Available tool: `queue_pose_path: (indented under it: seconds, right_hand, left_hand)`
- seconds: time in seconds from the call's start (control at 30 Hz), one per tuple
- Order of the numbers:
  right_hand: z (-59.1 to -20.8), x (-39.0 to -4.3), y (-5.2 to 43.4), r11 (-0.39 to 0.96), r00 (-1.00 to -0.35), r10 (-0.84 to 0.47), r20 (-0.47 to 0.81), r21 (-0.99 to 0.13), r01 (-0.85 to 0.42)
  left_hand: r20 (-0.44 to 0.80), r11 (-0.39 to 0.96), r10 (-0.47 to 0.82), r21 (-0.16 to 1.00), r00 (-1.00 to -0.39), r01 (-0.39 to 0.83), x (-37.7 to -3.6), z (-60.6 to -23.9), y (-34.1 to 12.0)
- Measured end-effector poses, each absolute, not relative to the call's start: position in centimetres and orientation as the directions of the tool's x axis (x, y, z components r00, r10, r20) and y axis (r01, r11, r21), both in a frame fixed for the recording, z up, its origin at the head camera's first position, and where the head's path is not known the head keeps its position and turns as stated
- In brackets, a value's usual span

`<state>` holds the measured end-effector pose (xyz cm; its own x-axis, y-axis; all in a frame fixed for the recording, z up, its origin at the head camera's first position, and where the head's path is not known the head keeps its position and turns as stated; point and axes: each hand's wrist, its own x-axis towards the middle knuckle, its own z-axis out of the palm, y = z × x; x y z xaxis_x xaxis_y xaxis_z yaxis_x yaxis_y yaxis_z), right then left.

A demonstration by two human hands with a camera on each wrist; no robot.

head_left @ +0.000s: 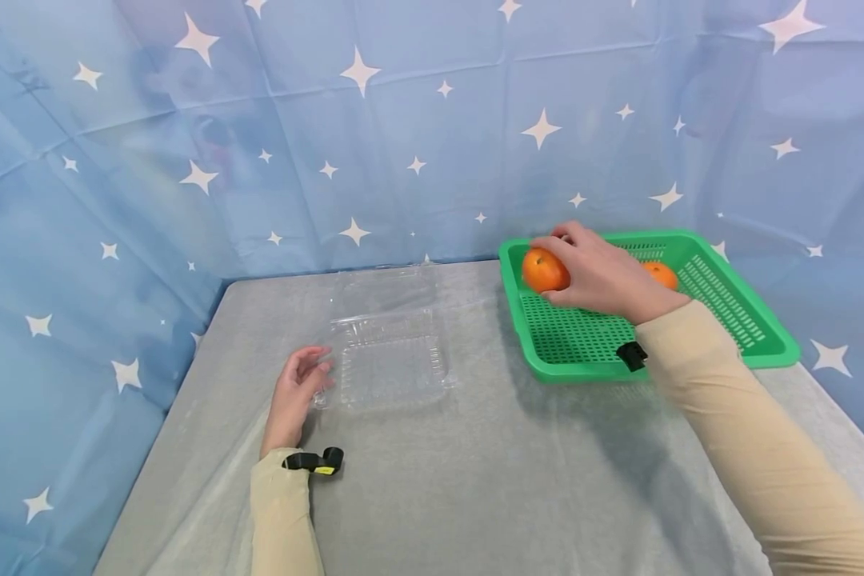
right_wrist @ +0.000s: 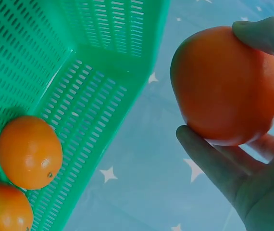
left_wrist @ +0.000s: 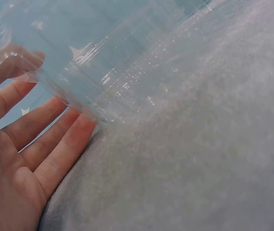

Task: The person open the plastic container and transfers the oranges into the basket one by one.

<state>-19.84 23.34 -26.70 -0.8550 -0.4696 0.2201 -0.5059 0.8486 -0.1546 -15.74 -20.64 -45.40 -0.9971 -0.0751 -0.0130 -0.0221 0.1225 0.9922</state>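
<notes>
Right hand [head_left: 605,276] had its fingers curled round an orange [head_left: 545,270] above the green basket [head_left: 749,320], left fingers [left_wrist: 55,130] lay spread against the clear clamshell [head_left: 392,352], so a loose grip could've dropped it.

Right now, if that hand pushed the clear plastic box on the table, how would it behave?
The clear plastic box looks thin-walled and empty, so it is probably light and would likely slide on the grey cloth. Its open lid may flex. The left hand touches its edge with relaxed fingers.
</notes>
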Motion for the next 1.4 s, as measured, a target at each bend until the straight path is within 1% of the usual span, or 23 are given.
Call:
queue_pose_path:
  seconds: [0.23,0.5,0.77,0.93,1.2,1.4]
  right_hand:
    - [-27.0,-20.9,23.6,0.861,-0.875,-0.454,0.167,-0.172,-0.479]
    - [-27.4,-22.0,23.5,0.882,-0.896,-0.436,0.082,-0.160,-0.444]
    - [-27.8,-22.4,23.6,0.898,-0.914,-0.405,0.033,-0.174,-0.405]
    - [-28.0,-22.9,23.7,0.907,-0.923,-0.384,-0.006,-0.188,-0.376]
    - [-28.2,-23.5,23.6,0.917,-0.932,-0.360,-0.045,-0.204,-0.344]
    - [-28.5,-24.0,23.6,0.916,-0.935,-0.349,-0.064,-0.236,-0.325]
  left_hand:
    - [0.002,0.117,-0.065,0.993,-0.998,-0.006,-15.8,-45.2,-20.7]
    - [0.009,0.114,-0.075,0.993,-0.997,0.001,-15.9,-45.3,-20.5]
    - [-0.012,0.093,-0.059,0.996,-0.998,-0.018,-16.0,-45.0,-20.5]
    - [-0.017,0.105,-0.059,0.994,-0.998,-0.023,-16.1,-44.9,-20.5]
    - [-0.021,0.088,-0.057,0.996,-0.998,-0.026,-16.0,-45.2,-20.8]
    - [-0.011,0.097,-0.063,0.995,-0.998,-0.017,-15.9,-45.3,-20.7]
